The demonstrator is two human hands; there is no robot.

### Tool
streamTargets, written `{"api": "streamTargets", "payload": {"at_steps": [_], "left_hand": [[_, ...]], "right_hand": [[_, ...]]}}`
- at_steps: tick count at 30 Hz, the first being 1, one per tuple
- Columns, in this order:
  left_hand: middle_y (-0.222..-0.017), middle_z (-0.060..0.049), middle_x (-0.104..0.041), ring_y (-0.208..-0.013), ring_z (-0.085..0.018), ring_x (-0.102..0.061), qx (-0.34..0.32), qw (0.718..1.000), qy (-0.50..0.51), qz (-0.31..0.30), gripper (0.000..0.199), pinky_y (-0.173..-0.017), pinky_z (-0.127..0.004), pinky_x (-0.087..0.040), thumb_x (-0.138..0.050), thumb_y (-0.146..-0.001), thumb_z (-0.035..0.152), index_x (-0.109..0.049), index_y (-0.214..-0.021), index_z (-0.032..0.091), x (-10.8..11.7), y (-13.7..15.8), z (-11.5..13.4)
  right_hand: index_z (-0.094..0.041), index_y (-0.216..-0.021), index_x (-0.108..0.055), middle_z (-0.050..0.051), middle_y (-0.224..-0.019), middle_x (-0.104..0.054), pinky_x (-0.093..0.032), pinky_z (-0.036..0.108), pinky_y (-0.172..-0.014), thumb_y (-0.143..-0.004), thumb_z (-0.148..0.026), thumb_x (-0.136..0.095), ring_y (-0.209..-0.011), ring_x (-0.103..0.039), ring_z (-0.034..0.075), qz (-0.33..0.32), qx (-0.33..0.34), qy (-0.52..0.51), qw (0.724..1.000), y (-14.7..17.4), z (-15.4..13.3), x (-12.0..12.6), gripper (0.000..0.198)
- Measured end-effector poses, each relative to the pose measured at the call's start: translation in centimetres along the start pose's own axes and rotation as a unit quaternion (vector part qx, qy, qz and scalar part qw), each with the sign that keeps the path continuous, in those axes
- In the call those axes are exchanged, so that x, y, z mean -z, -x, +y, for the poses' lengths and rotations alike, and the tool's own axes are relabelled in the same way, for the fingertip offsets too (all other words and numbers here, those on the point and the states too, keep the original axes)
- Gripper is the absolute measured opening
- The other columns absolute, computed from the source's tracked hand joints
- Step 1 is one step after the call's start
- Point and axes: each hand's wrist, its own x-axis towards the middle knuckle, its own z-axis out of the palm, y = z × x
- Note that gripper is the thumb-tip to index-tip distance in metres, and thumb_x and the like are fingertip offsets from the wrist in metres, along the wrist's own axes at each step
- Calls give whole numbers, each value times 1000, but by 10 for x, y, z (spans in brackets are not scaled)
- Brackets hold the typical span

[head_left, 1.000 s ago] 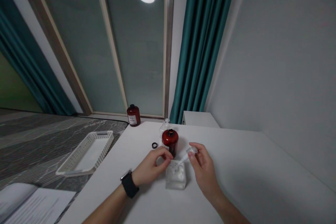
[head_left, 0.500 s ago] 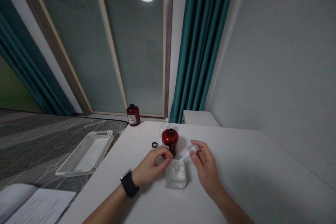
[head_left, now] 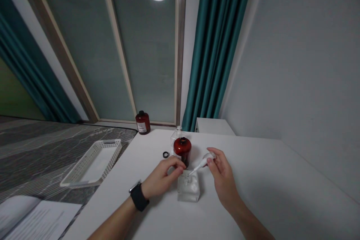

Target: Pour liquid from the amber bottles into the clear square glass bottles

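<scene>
Both forearms show bare in the lower part of the frame, the left forearm (head_left: 118, 217) left of centre and the right forearm (head_left: 249, 219) right of centre. Around the left wrist sits a watch (head_left: 138, 196) with a broad, black, plain-looking strap (head_left: 140, 198) and a small case (head_left: 135, 186) with a silvery edge (its face is too slanted to read). The right wrist is bare.

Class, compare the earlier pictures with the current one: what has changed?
The right hand has shifted slightly rightward, carrying the pale slender-tipped piece it already held. Nothing was let go. The left hand, nearest clear bottle and black ring stayed put.
</scene>
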Motion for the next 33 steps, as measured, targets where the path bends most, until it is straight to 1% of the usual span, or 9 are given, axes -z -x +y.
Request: {"api": "streamTargets", "payload": {"at_steps": [5, 11, 14, 17, 22, 27, 29, 31, 33], "left_hand": [[-88, -6, -65, -83, -19, -60, -25, 999, 10, 44, 23, -78, -30, -46, -45, -98, 30, -63, -92, 17, -1, 1, 2], [-89, -5, -64, -84, -19, -59, -78, 992, -46, 83, 8, -78, -30, -45, -62, -90, 26, -62, -90, 18, -4, 1, 4], [-86, -4, -65, -81, -18, -60, -77, 990, -50, 105, 6, -76, -28, -46, -60, -91, 22, -62, -88, 18, -3, 1, 4], [-85, -4, -65, -80, -17, -61, -74, 988, -38, 128, 4, -75, -28, -47, -61, -91, 21, -63, -89, 18, 1, 0, 4], [-84, -5, -67, -79, -17, -62, -72, 989, -24, 126, 6, -73, -28, -48, -63, -90, 22, -65, -88, 18, 4, 0, 4], [-84, -6, -70, -79, -18, -64, -53, 991, 46, 111, 10, -76, -31, -49, -66, -89, 26, -67, -86, 16, 8, -1, 1], [-83, -7, -70, -79, -18, -65, -53, 988, 94, 112, 13, -77, -31, -50, -69, -88, 28, -67, -83, 16, 13, -1, 0], [-82, -7, -70, -78, -18, -65, -52, 980, 139, 130, 14, -75, -31, -50, -72, -86, 29, -67, -81, 16, 20, -1, -2], [-80, -6, -68, -76, -17, -64, -49, 971, 168, 163, 15, -72, -29, -50, -75, -83, 28, -68, -79, 15, 29, 0, -4]], "right_hand": [[-22, -110, -55, 1, -79, -60, -47, 26, -63, -88, -51, -61, -70, -58, 17, -7, -9, -22, 1000, 3, 0, -5, 37], [-24, -101, -55, 2, -86, -63, -50, 28, -70, -88, -43, -65, -78, -61, 17, -24, 33, -47, 998, 11, 2, -12, 25], [-25, -100, -55, 3, -94, -65, -50, 30, -77, -90, -40, -64, -86, -63, 19, -30, 46, -49, 997, 12, 3, -13, 20], [-25, -99, -55, 4, -96, -66, -50, 31, -81, -90, -40, -63, -90, -64, 19, -28, 52, -48, 997, 12, 4, -13, 19], [-25, -99, -54, 4, -98, -67, -51, 33, -82, -90, -38, -65, -91, -64, 20, -31, 52, -52, 997, 12, 7, -13, 19], [-25, -99, -55, 4, -99, -67, -51, 35, -86, -89, -36, -66, -94, -64, 20, -46, 61, -52, 996, 13, 7, -14, 18], [-26, -105, -55, 6, -103, -66, -50, 36, -89, -89, -36, -65, -98, -63, 21, -55, 71, -48, 995, 13, 6, -14, 21], [-26, -115, -52, 8, -111, -64, -51, 37, -91, -91, -36, -63, -101, -62, 21, -49, 79, -45, 995, 14, 4, -13, 28], [-27, -122, -48, 9, -114, -62, -51, 39, -89, -93, -36, -59, -98, -62, 21, -33, 83, -42, 995, 13, 3, -12, 32]]}}
